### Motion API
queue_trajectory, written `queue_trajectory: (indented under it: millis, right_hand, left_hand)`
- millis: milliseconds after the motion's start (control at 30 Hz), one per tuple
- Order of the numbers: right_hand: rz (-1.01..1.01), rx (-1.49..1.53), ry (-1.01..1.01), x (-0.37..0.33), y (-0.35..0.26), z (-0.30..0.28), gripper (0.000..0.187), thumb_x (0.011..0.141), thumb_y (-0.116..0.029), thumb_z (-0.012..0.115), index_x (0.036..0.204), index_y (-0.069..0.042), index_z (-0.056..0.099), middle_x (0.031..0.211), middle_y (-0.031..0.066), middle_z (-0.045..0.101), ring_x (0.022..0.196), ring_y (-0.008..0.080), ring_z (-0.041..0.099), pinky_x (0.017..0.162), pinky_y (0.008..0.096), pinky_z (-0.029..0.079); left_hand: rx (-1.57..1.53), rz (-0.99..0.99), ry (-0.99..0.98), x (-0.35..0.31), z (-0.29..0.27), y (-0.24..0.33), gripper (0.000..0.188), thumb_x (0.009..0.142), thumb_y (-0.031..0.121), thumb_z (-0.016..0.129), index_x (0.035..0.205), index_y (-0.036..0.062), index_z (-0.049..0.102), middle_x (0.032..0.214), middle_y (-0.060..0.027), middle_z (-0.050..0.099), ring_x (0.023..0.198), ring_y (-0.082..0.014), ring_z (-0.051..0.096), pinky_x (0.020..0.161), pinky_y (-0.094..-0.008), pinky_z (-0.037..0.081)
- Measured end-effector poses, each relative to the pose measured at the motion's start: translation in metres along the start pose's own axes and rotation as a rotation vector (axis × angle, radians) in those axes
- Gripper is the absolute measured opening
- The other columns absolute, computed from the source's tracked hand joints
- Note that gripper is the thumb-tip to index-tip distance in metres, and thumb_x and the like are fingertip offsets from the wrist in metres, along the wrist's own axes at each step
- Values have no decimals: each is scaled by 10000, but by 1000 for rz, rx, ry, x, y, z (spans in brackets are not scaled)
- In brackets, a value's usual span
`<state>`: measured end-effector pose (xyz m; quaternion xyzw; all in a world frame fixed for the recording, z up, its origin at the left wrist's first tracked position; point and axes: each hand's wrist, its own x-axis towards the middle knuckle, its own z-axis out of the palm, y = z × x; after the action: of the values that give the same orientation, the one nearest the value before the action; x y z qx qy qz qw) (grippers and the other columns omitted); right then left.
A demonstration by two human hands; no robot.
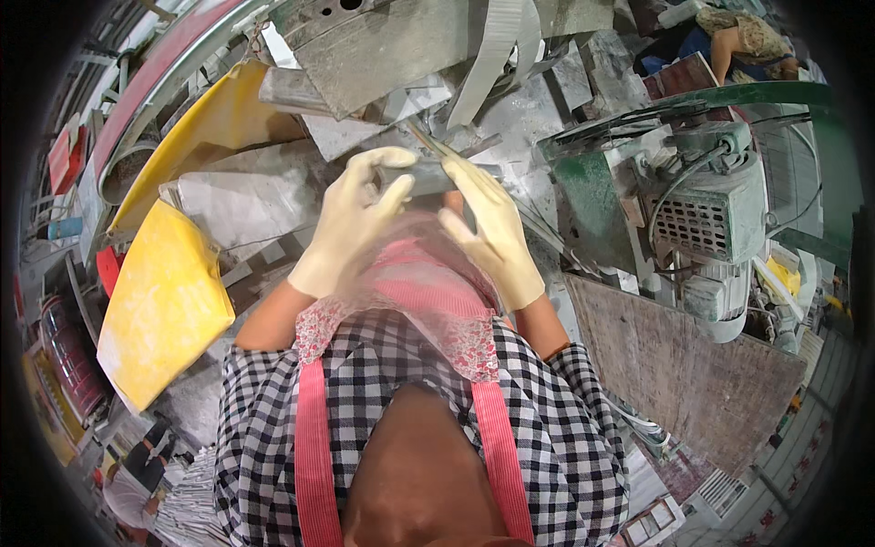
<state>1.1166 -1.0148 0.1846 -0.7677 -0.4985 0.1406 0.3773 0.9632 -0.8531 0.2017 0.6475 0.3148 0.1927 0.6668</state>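
Note:
A smooth dark-grey block-like piece (pixel 430 178) lies crosswise in front of my chest; its exact kind does not show. My left hand (pixel 351 219), in a cream rubber glove, has its thumb and forefinger closed around the piece's left end. My right hand (pixel 488 223), gloved the same way, lies over the right part with fingers stretched out and thumb apart below. Motion blurs the area under the hands. Just beyond the right fingertips, thin strips (pixel 428 139) run slantwise. A pink apron (pixel 415 273) with a lacy edge bulges up close below both hands.
A green-framed machine with a dusty motor housing (pixel 702 219) stands at right, above a worn wooden board (pixel 684 365). Yellow sheets (pixel 169 305) bend along the left. Grey boards (pixel 392 55) and a hanging pale belt (pixel 488 68) lie ahead. Another person (pixel 747 46) is at the far right.

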Motion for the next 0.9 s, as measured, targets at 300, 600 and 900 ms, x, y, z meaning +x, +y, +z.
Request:
queue_trajectory:
  millis: [300, 600, 900]
  right_hand:
    - [846, 655, -35, -67, 112, 15, 379, 1028, -231, 558, 1308, 23, 592, 1143, 114, 710, 1010, 163, 678, 878, 281, 513]
    - [1051, 624, -54, -83, 113, -20, 445, 1039, -293, 560, 1331, 43, 564, 1137, 115, 708, 978, 175, 676, 950, 307, 510]
    - [1002, 555, -63, -62, 110, -41, 437, 1039, -277, 560, 1309, 66, 572, 1128, 131, 697, 1027, 189, 661, 975, 309, 496]
  left_hand:
    - [-533, -301, 301, -34, -69, -120, 418, 1005, 257, 638, 1306, 3, 497, 1249, -125, 568, 1036, -216, 628, 852, -352, 561]
    - [105, -30, 241, -23, -59, -297, 416, 962, 243, 694, 1293, 50, 533, 1175, -127, 625, 948, -255, 646, 761, -317, 540]
    - [-1031, -635, 144, 9, -30, -295, 290, 1011, 192, 630, 1257, 44, 586, 1032, -97, 692, 803, -195, 641, 607, -300, 472]
